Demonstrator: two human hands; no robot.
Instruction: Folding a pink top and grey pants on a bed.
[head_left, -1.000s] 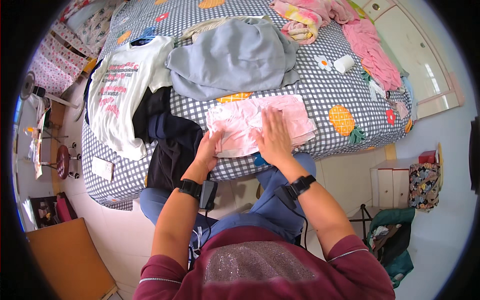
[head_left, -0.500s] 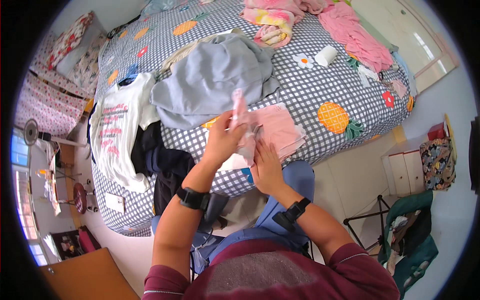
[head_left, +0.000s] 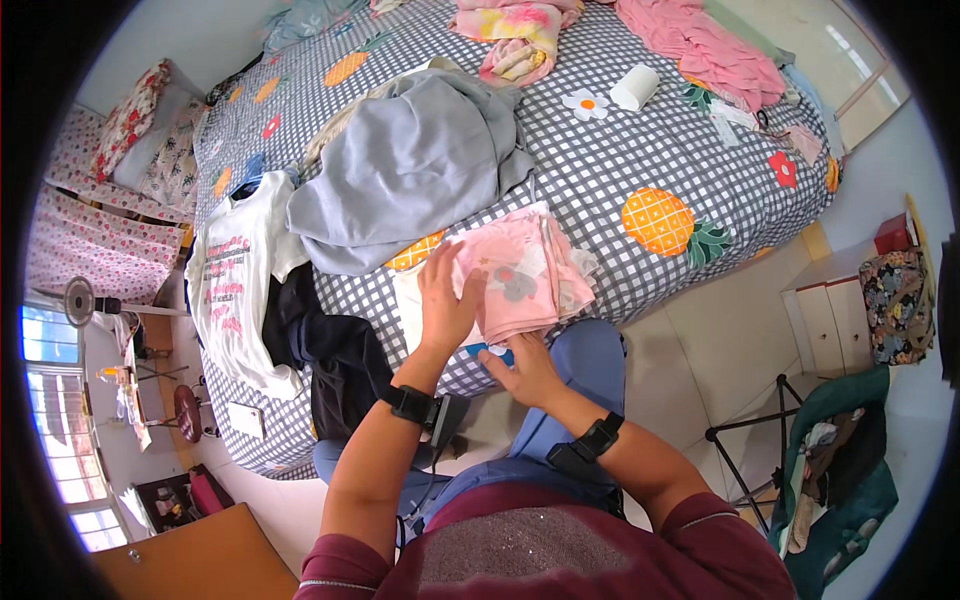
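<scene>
A: WIP status, lg. to sm.?

B: Bed (head_left: pixel 585 170): checked cover, work surface. Grey garment (head_left: pixel 410 170): heaped on bed, beyond the pink item; not folded, by appearance. White T-shirt (head_left: pixel 235 290): L side of bed, laid out lengthwise, unfolded. Dark garments (head_left: pixel 345 350): loose, just R of T-shirt, unfolded.

A: Item being worked?

B: Pink garment (head_left: pixel 515 260): near edge of bed, directly in front of the person. Doubled into a compact pad, approx. rectangular. R edge uneven, so fold est. incomplete. Left to do, est.: finish this pc.; other garments not yet folded.

A: Hand cfg.?

B: L hand (head_left: pixel 447 308): fingers spread wide, at L edge of pink garment, nothing visibly gripped; contact n/c (not confirmable). R hand (head_left: pixel 530 375): at near edge, thumb set wide; fingertips partly hidden, so cannot tell whether cloth is pinched.

A: Delta vs. frame 0.5 s prior?

B: Prior: L hand held a section of cloth raised, R hand flat on the pad. Now: section is down, L hand has let go, R hand has moved to near edge. Grey animal print (head_left: pixel 515 284) now shows face-up.
</scene>
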